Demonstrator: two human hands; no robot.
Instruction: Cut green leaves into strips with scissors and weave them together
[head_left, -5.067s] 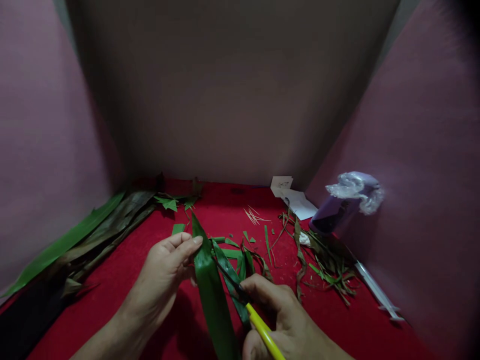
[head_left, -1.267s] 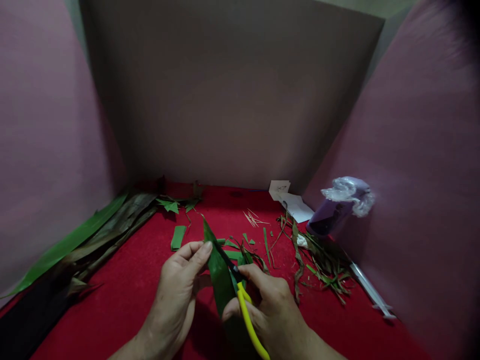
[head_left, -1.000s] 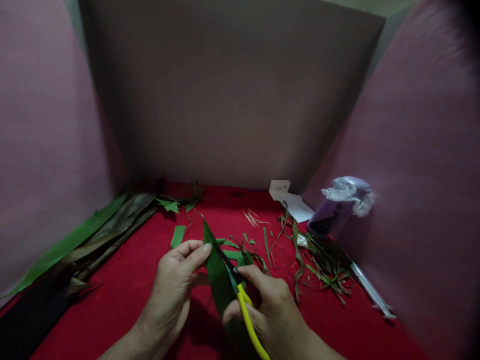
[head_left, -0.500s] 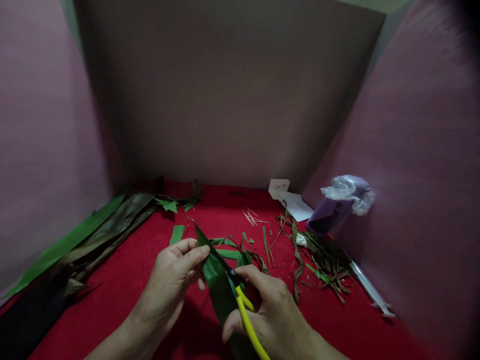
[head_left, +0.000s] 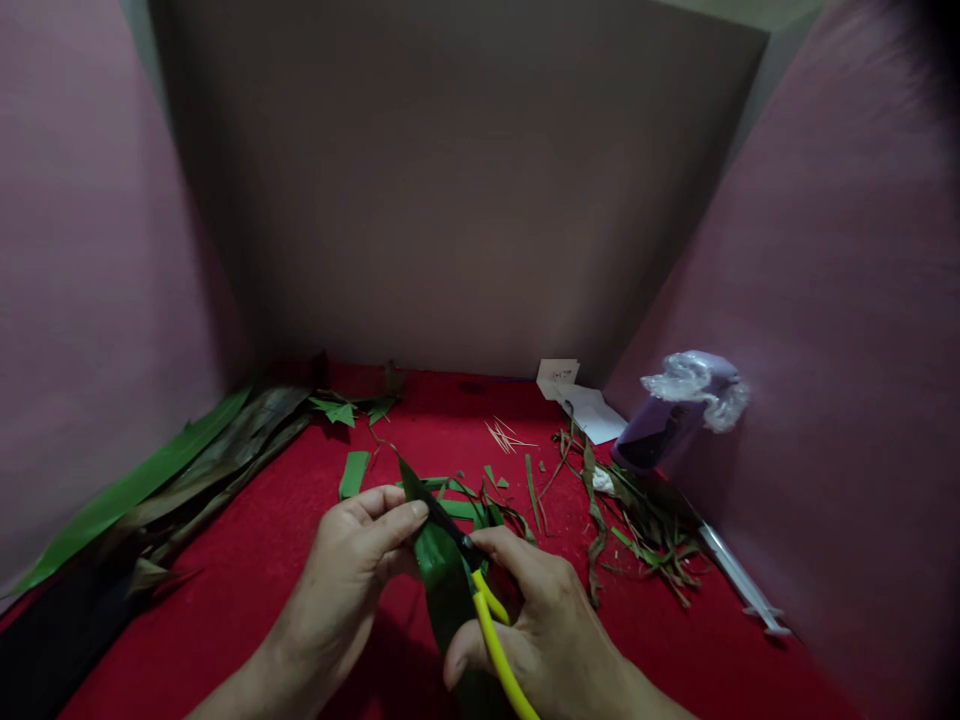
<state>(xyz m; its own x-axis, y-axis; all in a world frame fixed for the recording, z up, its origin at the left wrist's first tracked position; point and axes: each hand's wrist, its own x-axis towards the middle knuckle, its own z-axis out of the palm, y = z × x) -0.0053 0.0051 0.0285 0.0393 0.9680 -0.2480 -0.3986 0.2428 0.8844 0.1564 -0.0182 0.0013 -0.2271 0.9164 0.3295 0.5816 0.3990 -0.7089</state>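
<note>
Between finger and thumb, my left hand (head_left: 358, 555) pinches a long green leaf (head_left: 439, 580) near its pointed tip. The leaf hangs down toward me, and its lower part passes behind my right hand (head_left: 544, 620). That hand is closed round a pair of scissors (head_left: 486, 600) with yellow handles and dark blades. The blades point up and left along the leaf's right edge, close to my left thumb. Whether they are fully closed is hard to see. Cut green leaf strips (head_left: 459, 510) lie on the red cloth (head_left: 247, 600) just beyond my hands.
Long green and dried leaves (head_left: 202, 470) lie along the left wall. Thin wooden sticks (head_left: 506, 436) are at the back, near white papers (head_left: 592, 412). On the right stand a purple container with plastic wrap (head_left: 660, 425), a heap of dried leaves (head_left: 652, 510) and a syringe (head_left: 742, 580).
My left hand and the leaf tip have shifted slightly right, toward the scissors. The right hand with the scissors has stayed almost in place.
</note>
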